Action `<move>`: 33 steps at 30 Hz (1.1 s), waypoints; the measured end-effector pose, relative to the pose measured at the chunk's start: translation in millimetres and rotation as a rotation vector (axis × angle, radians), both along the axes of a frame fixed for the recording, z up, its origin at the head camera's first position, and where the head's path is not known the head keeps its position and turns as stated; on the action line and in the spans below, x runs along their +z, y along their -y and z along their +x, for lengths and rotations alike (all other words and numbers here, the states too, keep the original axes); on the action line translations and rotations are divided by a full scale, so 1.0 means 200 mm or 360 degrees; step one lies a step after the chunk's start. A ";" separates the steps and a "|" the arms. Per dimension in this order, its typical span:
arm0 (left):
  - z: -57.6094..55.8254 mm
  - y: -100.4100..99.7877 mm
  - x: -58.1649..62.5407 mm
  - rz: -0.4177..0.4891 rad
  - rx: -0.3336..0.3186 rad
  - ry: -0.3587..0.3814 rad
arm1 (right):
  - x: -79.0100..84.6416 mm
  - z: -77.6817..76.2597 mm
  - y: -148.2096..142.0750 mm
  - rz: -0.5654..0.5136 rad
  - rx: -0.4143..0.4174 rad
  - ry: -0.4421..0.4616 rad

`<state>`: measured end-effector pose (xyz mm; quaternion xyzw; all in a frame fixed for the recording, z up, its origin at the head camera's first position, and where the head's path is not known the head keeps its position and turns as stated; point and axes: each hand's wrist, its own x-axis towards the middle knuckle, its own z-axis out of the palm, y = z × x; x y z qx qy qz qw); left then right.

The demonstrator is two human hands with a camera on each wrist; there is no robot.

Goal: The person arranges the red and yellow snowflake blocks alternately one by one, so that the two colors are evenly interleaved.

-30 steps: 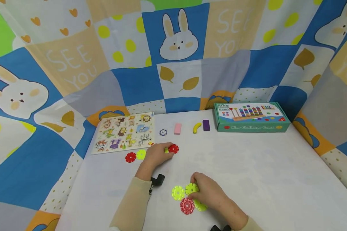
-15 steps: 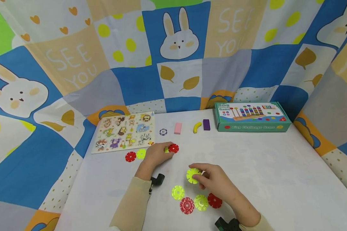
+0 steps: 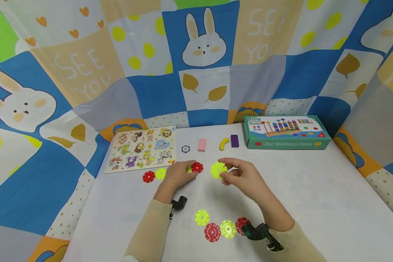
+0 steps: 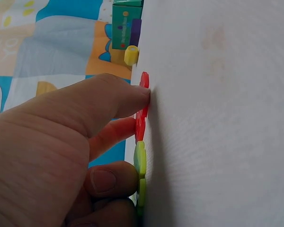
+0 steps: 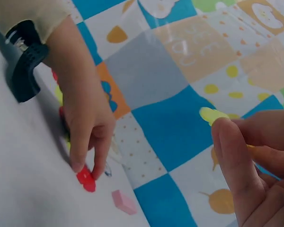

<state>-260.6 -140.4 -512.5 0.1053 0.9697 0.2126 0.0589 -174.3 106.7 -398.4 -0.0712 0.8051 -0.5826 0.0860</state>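
In the head view, my right hand point(image 3: 243, 176) pinches a yellow-green interlocking disc point(image 3: 218, 170) between thumb and fingers, lifted above the table. The right wrist view shows that disc point(image 5: 211, 115) nearly edge-on at the fingertips. Just left of it, my left hand point(image 3: 180, 177) holds a red interlocking disc point(image 3: 197, 167) on the table by its edges. Yellow-green discs point(image 4: 140, 161) lie beside it under my fingers, partly hidden. Further left in this row are another yellow-green disc point(image 3: 160, 173) and a red disc point(image 3: 149, 177).
Near the front lie a yellow-green disc point(image 3: 202, 217), a red disc point(image 3: 212, 232) and more discs. An animal puzzle board point(image 3: 141, 149), printed chip point(image 3: 185, 149), pink block point(image 3: 202, 145), yellow banana-shaped piece point(image 3: 224, 144), purple block point(image 3: 234, 141) and green game box point(image 3: 286, 133) line the back.
My right hand has picked a yellow-green disc from the front group and carried it up and forward, close to the red disc at my left hand. The left hand has stayed put.
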 end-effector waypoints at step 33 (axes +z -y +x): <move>-0.01 0.01 0.01 0.0008 0.0003 0.0040 | -0.37 -0.49 0.11 0.0252 -0.0073 0.0144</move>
